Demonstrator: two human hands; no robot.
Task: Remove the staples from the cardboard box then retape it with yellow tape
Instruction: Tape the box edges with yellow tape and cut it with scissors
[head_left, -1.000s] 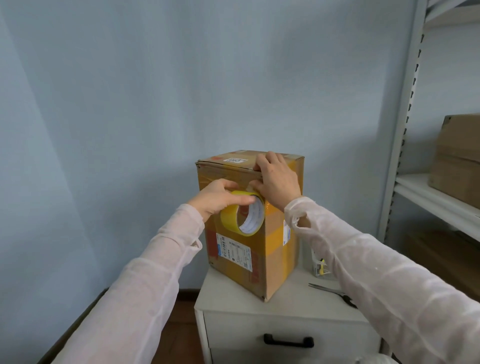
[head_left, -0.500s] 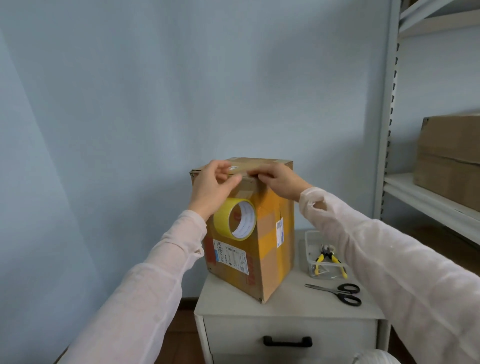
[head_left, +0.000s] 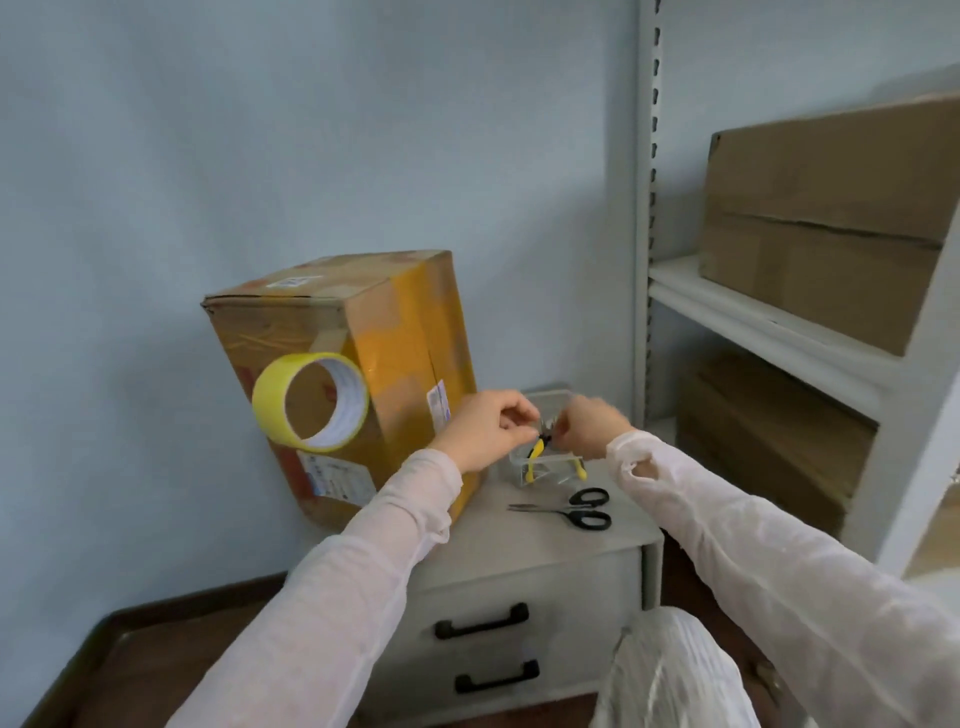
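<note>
The cardboard box (head_left: 405, 332) stands upright on the left of the white cabinet (head_left: 519, 540), wrapped in yellow tape patches. A yellow tape roll (head_left: 310, 400) hangs against its front face from a strip stuck near the top edge; neither hand touches it. Yellow-handled pliers (head_left: 539, 451) sit in a clear container (head_left: 545, 470) right of the box. My left hand (head_left: 485, 431) has curled fingers pinching at the pliers' black head. My right hand (head_left: 589, 426) meets it from the right, blurred, its grip unclear.
Black scissors (head_left: 582, 509) lie on the cabinet top in front of the container. A grey metal shelf (head_left: 769, 322) with large cardboard boxes (head_left: 831, 218) stands at the right. The cabinet has two drawers with black handles (head_left: 480, 621). A wall is close behind.
Both hands have left the box's top edge and dropped right to the pliers in the container. The tape roll now hangs free on the box. The view swung down and right.
</note>
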